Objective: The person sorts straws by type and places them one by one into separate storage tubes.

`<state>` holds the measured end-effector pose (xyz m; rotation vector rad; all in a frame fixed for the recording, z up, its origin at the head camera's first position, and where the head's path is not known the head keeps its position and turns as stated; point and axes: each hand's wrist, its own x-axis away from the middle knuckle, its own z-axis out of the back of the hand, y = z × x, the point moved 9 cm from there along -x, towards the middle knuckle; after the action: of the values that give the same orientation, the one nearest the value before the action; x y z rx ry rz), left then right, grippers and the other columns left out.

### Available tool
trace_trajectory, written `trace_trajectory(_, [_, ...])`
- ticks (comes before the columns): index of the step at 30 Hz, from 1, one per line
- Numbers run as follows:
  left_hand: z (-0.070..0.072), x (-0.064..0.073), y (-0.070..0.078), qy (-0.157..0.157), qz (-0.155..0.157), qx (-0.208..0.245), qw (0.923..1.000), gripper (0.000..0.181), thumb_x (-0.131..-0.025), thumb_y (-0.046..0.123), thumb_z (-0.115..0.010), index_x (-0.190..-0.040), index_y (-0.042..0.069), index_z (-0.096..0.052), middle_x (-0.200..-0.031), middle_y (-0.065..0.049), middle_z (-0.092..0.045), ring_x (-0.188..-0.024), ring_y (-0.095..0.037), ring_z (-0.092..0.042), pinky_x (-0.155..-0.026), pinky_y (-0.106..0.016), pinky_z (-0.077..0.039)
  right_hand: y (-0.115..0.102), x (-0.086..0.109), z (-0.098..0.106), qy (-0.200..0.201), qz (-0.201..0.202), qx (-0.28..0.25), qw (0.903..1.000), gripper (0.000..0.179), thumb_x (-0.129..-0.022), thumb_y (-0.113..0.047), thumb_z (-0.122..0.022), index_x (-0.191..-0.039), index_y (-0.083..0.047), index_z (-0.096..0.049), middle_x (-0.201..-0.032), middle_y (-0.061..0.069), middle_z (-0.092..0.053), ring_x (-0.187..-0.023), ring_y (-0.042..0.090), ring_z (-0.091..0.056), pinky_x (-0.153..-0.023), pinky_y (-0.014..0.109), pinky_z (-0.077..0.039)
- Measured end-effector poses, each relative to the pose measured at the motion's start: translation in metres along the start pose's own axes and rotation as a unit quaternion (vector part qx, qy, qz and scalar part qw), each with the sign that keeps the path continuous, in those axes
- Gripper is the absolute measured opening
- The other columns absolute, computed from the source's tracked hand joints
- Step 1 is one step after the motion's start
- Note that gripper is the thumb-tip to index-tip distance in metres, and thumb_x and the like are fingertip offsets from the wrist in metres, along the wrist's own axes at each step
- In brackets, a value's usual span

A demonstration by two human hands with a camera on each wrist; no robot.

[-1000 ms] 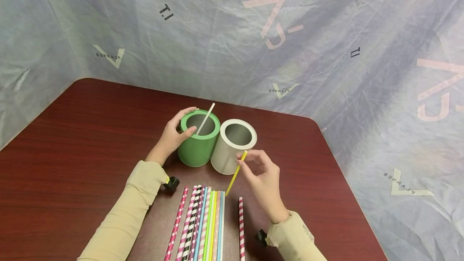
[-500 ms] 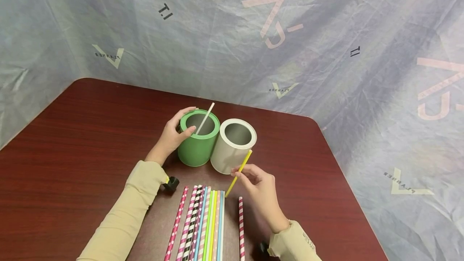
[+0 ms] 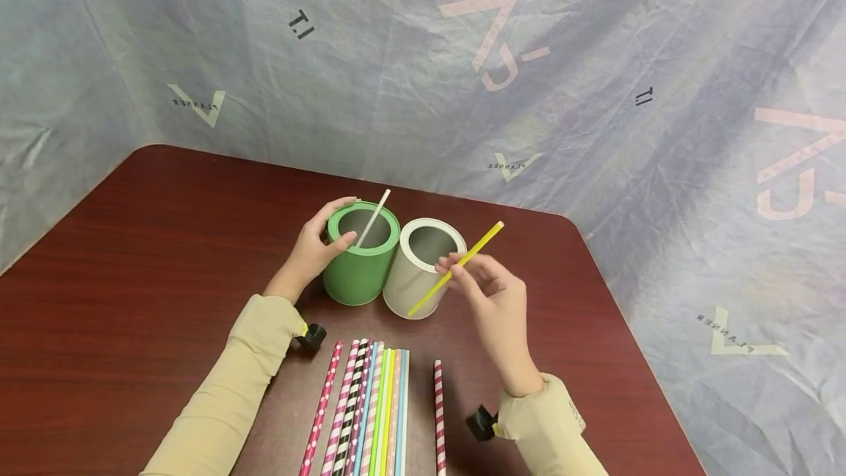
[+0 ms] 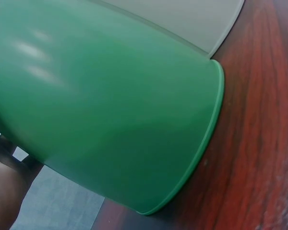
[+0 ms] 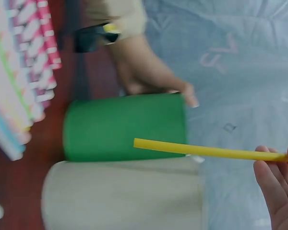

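Head view: the right hand (image 3: 500, 301) pinches a slim, plain yellow straw (image 3: 482, 242), slanted in front of the white can (image 3: 405, 286); the left hand (image 3: 313, 244) curves wide round the green can (image 3: 357, 278)

Bkgd cloth (image 3: 396, 94) reads "PLANNER" (image 3: 194, 104) (mirrored) & "T.I" (image 3: 301, 24).

Head view's pretty evenly lit and crisp, soft shadow right of the striped straw (image 3: 439, 417). Left wrist shows two glare streaks on the green can (image 4: 110, 105); right wrist's hazy, the straw row (image 5: 26, 62) smeared.
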<state>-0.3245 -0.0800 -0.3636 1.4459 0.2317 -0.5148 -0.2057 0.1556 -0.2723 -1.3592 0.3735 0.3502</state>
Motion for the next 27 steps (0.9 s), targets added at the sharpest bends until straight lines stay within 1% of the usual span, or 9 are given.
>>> trace_trajectory(5, [0.0,0.0,0.0,-0.001,0.002,0.005,1.0,0.059,-0.089,0.015,-0.06,-0.145,0.012,-0.043,-0.144,-0.013,-0.049,-0.113,-0.006,-0.052,-0.089,-0.014,-0.044,-0.022,-0.01,-0.003,0.039,0.048,-0.048,0.9969,0.017,-0.092,-0.005,-0.063,-0.1,0.01,-0.064,-0.094,0.004,-0.074,-0.09,0.015,-0.072,-0.083,0.037,-0.057])
trace_trajectory(8, [0.0,0.0,0.0,-0.002,0.002,0.01,0.9999,0.059,-0.089,0.014,-0.06,-0.145,0.011,-0.043,-0.144,-0.013,-0.048,-0.113,-0.007,-0.052,-0.088,-0.015,-0.044,-0.031,-0.014,-0.006,0.07,0.073,-0.072,0.9923,0.02,-0.093,-0.006,-0.062,-0.1,0.012,-0.061,-0.094,-0.001,-0.074,-0.091,0.014,-0.072,-0.086,0.037,-0.057])
trace_trajectory(11, [0.0,0.001,0.0,-0.004,0.003,0.01,0.9999,0.059,-0.089,0.015,-0.06,-0.145,0.012,-0.043,-0.144,-0.014,-0.048,-0.111,-0.006,-0.052,-0.088,-0.015,-0.044,-0.036,-0.018,-0.012,0.092,0.101,-0.073,0.988,0.021,-0.094,-0.007,-0.061,-0.101,0.013,-0.06,-0.096,-0.004,-0.073,-0.093,0.013,-0.071,-0.087,0.037,-0.057])
trace_trajectory(13, [-0.001,0.001,-0.001,-0.006,0.005,0.007,0.9999,0.06,-0.089,0.016,-0.06,-0.146,0.012,-0.042,-0.144,-0.013,-0.048,-0.11,-0.005,-0.052,-0.087,-0.017,-0.045,-0.037,-0.02,-0.016,0.102,0.115,-0.056,0.9866,0.021,-0.094,-0.007,-0.061,-0.102,0.012,-0.061,-0.097,-0.005,-0.073,-0.094,0.012,-0.071,-0.086,0.035,-0.057])
trace_trajectory(14, [-0.001,0.001,-0.002,-0.006,0.006,0.006,0.9999,0.06,-0.089,0.016,-0.06,-0.146,0.012,-0.042,-0.143,-0.013,-0.048,-0.11,-0.005,-0.052,-0.087,-0.017,-0.045,-0.036,-0.022,-0.018,0.104,0.12,-0.052,0.9859,0.021,-0.094,-0.007,-0.061,-0.102,0.012,-0.061,-0.098,-0.004,-0.073,-0.095,0.012,-0.071,-0.087,0.035,-0.057])
trace_trajectory(17, [-0.001,0.001,-0.004,-0.007,0.008,0.003,0.9999,0.06,-0.09,0.017,-0.06,-0.146,0.012,-0.042,-0.143,-0.013,-0.048,-0.11,-0.005,-0.053,-0.087,-0.018,-0.045,-0.032,-0.026,-0.026,0.103,0.127,-0.043,0.9855,0.019,-0.093,-0.007,-0.061,-0.103,0.01,-0.063,-0.1,0.005,-0.073,-0.097,0.013,-0.07,-0.087,0.036,-0.056])
trace_trajectory(21, [-0.001,0.001,-0.004,-0.008,0.006,0.0,1.0,0.06,-0.09,0.017,-0.06,-0.146,0.012,-0.041,-0.143,-0.013,-0.048,-0.11,-0.006,-0.053,-0.087,-0.019,-0.045,-0.022,-0.032,-0.036,0.095,0.119,-0.033,0.9877,0.018,-0.094,-0.007,-0.061,-0.104,0.008,-0.064,-0.103,0.02,-0.071,-0.098,0.013,-0.07,-0.088,0.039,-0.056])
trace_trajectory(23, [-0.001,0.001,-0.004,-0.008,0.005,0.0,1.0,0.06,-0.09,0.017,-0.06,-0.146,0.013,-0.041,-0.143,-0.013,-0.048,-0.11,-0.005,-0.053,-0.087,-0.019,-0.045,-0.017,-0.036,-0.041,0.089,0.113,-0.024,0.9893,0.018,-0.094,-0.009,-0.061,-0.104,0.006,-0.065,-0.103,0.022,-0.07,-0.098,0.015,-0.07,-0.089,0.039,-0.055])
trace_trajectory(27, [-0.001,0.001,-0.004,-0.009,0.005,0.003,0.9999,0.059,-0.09,0.017,-0.059,-0.146,0.014,-0.042,-0.142,-0.014,-0.048,-0.109,-0.005,-0.053,-0.087,-0.019,-0.045,-0.007,-0.043,-0.05,0.076,0.092,-0.001,0.9928,0.017,-0.094,-0.01,-0.061,-0.103,0.004,-0.065,-0.104,0.02,-0.072,-0.098,0.025,-0.071,-0.088,0.034,-0.056])
